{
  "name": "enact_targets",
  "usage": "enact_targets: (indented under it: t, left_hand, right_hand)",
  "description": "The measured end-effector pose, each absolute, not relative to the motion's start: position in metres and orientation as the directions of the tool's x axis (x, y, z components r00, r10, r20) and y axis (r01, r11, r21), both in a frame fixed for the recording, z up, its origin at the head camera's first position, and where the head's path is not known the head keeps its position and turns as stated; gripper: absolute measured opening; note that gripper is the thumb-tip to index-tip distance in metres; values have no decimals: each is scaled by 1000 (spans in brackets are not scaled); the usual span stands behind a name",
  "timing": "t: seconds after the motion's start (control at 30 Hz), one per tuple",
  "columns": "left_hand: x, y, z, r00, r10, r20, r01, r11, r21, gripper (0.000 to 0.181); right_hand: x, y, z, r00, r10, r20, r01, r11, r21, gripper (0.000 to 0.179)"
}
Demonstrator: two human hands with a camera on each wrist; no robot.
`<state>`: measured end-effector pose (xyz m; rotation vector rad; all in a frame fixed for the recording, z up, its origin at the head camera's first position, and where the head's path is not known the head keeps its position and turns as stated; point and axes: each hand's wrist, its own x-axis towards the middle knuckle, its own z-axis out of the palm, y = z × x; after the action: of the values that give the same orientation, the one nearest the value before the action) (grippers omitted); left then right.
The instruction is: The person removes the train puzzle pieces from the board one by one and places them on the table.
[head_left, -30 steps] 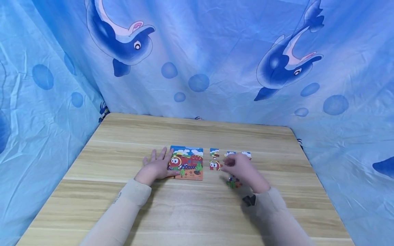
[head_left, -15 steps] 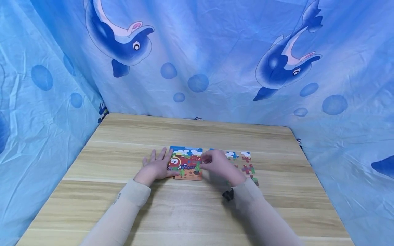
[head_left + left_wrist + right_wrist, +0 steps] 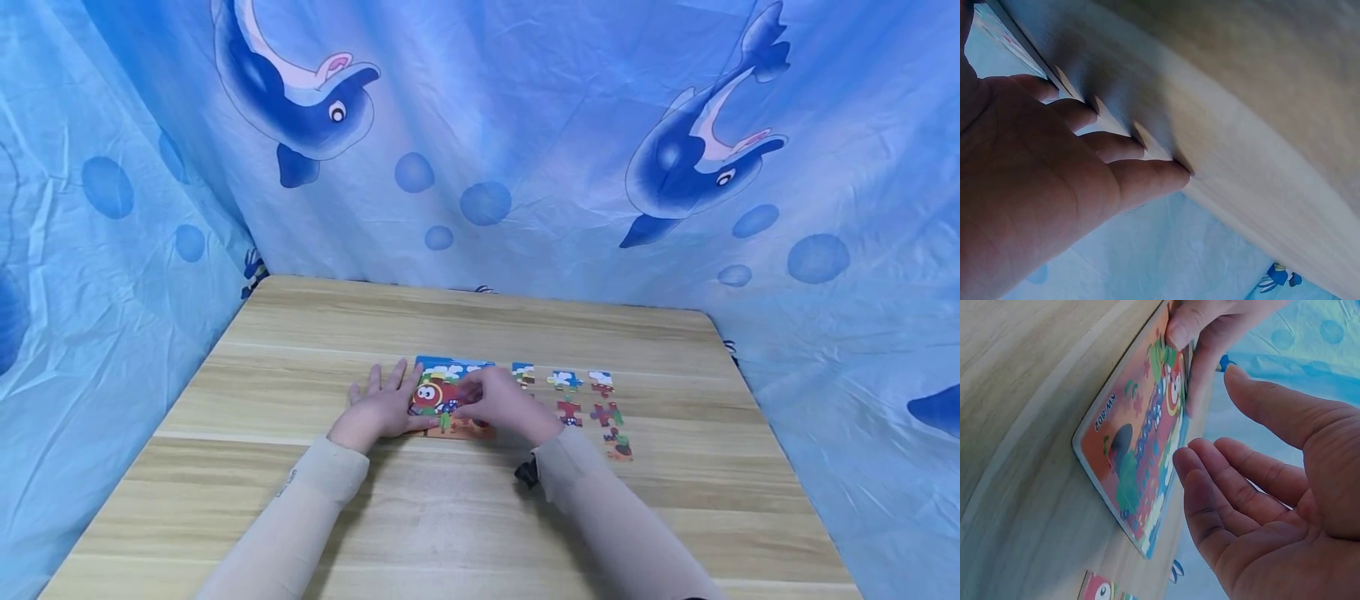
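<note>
A flat picture card (image 3: 435,392) with a red, round-faced train lies on the wooden table. In the right wrist view the card (image 3: 1110,434) carries the print KW-802. My left hand (image 3: 381,410) lies with fingers spread at its left edge, thumb resting on the card. Above the card's right part hovers my right hand (image 3: 504,404). The right wrist view shows its thumb apart from the bent fingers and nothing between them. Right of the card are loose jigsaw pieces, among them a cloud piece (image 3: 565,380) and a red piece (image 3: 569,411). My right hand hides some pieces.
More jigsaw pieces, such as one with a green tree (image 3: 619,446), lie farther right. The wooden table (image 3: 442,525) reaches back to a blue curtain (image 3: 487,275) printed with dolphins. A dark object (image 3: 527,474) sits at my right cuff.
My right hand has moved left from over the loose pieces to above the picture card, uncovering several pieces. The left hand stays in place.
</note>
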<state>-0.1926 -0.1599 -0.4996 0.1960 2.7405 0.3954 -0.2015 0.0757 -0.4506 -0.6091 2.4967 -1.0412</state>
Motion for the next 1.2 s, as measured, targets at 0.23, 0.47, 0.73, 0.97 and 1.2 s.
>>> enact_targets:
  t: [0.23, 0.47, 0.73, 0.97, 1.2]
  left_hand:
    - [-194, -162, -505, -926, 180, -331, 80, 952, 295, 122]
    - [-199, -167, -508, -918, 201, -343, 98, 951, 293, 129]
    - [-193, -171, -499, -918, 239, -315, 129, 934, 334, 138]
    - [-177, -162, -466, -903, 251, -348, 139, 939, 315, 126]
    - [-177, -161, -466, -906, 246, -344, 151, 948, 281, 123]
  right_hand:
    - [-203, 64, -456, -821, -539, -188, -293, 680, -673, 50]
    - [-200, 52, -461, -808, -543, -228, -282, 697, -659, 58]
    - [-197, 43, -464, -778, -600, -186, -421, 717, -556, 56]
    - [-195, 35, -467, -758, -631, -166, -494, 722, -485, 61]
    - [-198, 35, -465, -748, -640, -175, -451, 684, -574, 39]
